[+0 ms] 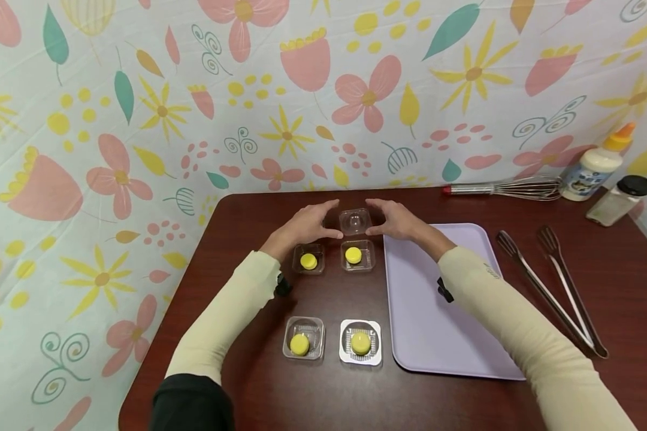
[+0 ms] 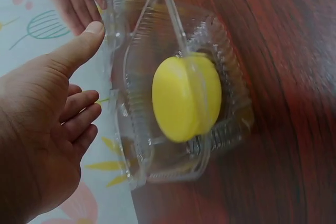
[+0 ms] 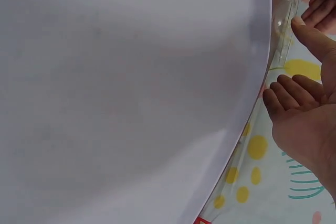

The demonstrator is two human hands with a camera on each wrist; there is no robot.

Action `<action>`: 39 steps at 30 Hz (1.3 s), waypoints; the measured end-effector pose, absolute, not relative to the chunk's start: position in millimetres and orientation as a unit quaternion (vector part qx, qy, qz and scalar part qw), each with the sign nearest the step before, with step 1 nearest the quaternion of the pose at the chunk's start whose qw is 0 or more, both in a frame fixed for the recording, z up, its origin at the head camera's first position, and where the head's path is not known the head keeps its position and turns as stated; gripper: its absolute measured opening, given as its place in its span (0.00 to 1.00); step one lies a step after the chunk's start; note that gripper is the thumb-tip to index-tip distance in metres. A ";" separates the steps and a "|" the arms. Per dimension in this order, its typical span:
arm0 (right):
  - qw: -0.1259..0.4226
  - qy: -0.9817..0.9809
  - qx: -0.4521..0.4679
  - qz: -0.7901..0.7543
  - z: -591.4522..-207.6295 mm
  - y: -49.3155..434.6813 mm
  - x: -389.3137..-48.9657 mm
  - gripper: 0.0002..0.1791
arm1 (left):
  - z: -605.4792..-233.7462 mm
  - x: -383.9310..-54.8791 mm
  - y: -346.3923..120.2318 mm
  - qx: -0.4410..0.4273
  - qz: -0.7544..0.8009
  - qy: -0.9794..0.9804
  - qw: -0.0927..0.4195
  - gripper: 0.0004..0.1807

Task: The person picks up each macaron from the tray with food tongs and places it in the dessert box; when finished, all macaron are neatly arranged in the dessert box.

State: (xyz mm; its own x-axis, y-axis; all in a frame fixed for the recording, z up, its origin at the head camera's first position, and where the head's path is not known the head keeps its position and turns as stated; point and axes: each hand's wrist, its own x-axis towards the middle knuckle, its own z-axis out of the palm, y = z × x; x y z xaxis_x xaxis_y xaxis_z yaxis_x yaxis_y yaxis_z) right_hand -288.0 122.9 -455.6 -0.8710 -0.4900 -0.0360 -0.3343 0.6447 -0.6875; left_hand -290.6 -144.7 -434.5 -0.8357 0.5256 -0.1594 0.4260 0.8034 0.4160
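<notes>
My left hand (image 1: 314, 223) and my right hand (image 1: 392, 219) are held on either side of the raised clear lid (image 1: 354, 221) of a small plastic box, fingers spread and nothing in their grasp. Below that lid, the box's base (image 1: 370, 264) holds a yellow macaron (image 1: 353, 255). Beside it on the left is another open clear box (image 1: 298, 267) with a yellow macaron (image 1: 308, 261); its lid stands close by my left hand (image 2: 52, 108) in the left wrist view. In the right wrist view my right hand (image 3: 302, 100) is just beyond the tray's edge.
Nearer me are a clear box (image 1: 317, 353) and a white-edged box (image 1: 376, 358), each with a yellow macaron. A lilac tray (image 1: 437, 317) lies under my right forearm. Farther right are tongs (image 1: 561, 293), a whisk (image 1: 523, 188), a glue bottle (image 1: 590, 170) and a black-capped jar (image 1: 614, 203).
</notes>
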 end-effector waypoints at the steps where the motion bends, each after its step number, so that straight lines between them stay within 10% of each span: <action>1: 0.111 0.900 -0.228 -0.354 -456.0 122.8 -288.7 0.47 | -436.0 -291.9 -143.0 0.254 0.186 0.939 0.138 0.52; 39: 0.107 0.891 -0.233 -0.374 -455.5 117.9 -287.6 0.45 | -438.4 -298.6 -123.1 0.304 0.121 0.941 0.083 0.47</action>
